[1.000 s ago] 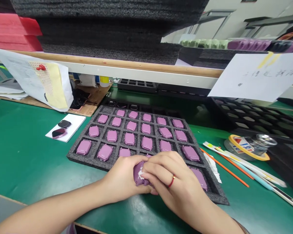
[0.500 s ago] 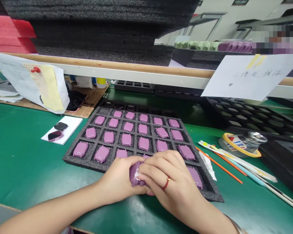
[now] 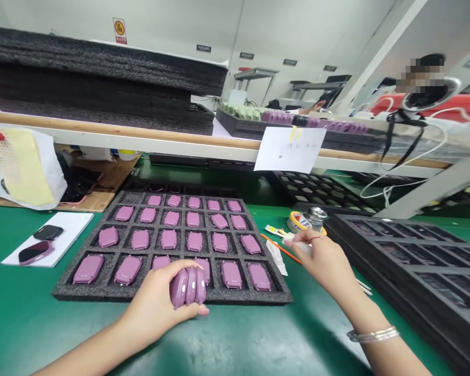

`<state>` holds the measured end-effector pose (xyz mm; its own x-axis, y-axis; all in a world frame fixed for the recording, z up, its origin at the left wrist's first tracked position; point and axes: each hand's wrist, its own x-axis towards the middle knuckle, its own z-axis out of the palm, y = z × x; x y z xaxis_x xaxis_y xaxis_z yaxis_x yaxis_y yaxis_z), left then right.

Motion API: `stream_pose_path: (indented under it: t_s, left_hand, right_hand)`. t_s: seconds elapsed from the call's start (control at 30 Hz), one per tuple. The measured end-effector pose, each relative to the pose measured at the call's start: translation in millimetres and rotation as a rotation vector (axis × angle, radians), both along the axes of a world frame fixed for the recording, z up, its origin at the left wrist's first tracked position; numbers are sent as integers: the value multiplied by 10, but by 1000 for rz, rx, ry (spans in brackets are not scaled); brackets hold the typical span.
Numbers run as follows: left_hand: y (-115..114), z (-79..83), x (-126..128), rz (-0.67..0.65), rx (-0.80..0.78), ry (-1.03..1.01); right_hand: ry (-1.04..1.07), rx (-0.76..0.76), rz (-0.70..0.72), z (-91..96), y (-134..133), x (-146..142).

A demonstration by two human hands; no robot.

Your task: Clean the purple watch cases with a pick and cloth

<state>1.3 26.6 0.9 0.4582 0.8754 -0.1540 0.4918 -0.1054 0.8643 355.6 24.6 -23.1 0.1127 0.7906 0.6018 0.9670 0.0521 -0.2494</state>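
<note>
My left hand (image 3: 156, 290) is closed around a short stack of purple watch cases (image 3: 190, 286), held upright over the front edge of the black foam tray (image 3: 172, 297). More purple watch cases (image 3: 169, 239) lie in rows in the tray's compartments. My right hand (image 3: 323, 258) is to the right of the tray, its fingers pinched on a small white wipe (image 3: 288, 241), partly hidden. Just beyond it stand a metal-topped glass bottle (image 3: 316, 215) and a yellow-rimmed roll of tape (image 3: 297, 222). An orange stick (image 3: 284, 249) and a crumpled white paper (image 3: 276, 257) lie nearby.
On the left, a white pad (image 3: 72, 230) carries two dark-faced watch pieces (image 3: 35, 251). Dark foam trays (image 3: 399, 261) are stacked at the right. A shelf edge (image 3: 172, 140) with foam stacks (image 3: 102, 83) and a hanging paper note (image 3: 290, 149) crosses above the bench.
My right hand has left the watch cases and moved right, towards the bottle. My left hand still grips the cases, now showing as a stack. The view has swung right.
</note>
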Motion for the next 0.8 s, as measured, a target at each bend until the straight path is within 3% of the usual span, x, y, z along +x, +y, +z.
stream_pose_path:
  t_s: [0.1, 0.23, 0.37, 0.47, 0.5, 0.6, 0.63, 0.7, 0.8]
  left_hand:
    - [-6, -12, 6, 1, -3, -28]
    - [-32, -38, -3, 1, -3, -68]
    - [-37, -53, -18, -14, -7, -124]
    - [-25, -72, -31, -25, 0, -152]
    - [-22, -83, -35, -24, 10, -156]
    - [-20, -122, -46, -15, 56, -177]
    - [-20, -133, -48, -18, 66, -190]
    - [-23, -143, -48, -20, 65, -213]
    - [-26, -130, -37, -16, 35, -191]
  right_hand:
    - [-19, -25, -9, -187, 0, 148]
    - [1, -98, 89, -322, 22, 21]
    - [20, -128, 130, -110, 115, -143]
    - [43, -50, 140, 196, 39, -553]
    - [87, -26, 230, 283, -23, -763]
    - [170, -14, 758, 411, -212, -1439]
    - [169, 21, 870, 410, -247, -1619]
    - [173, -2, 971, 367, -253, -1844]
    - [228, -58, 957, 283, -166, -1885]
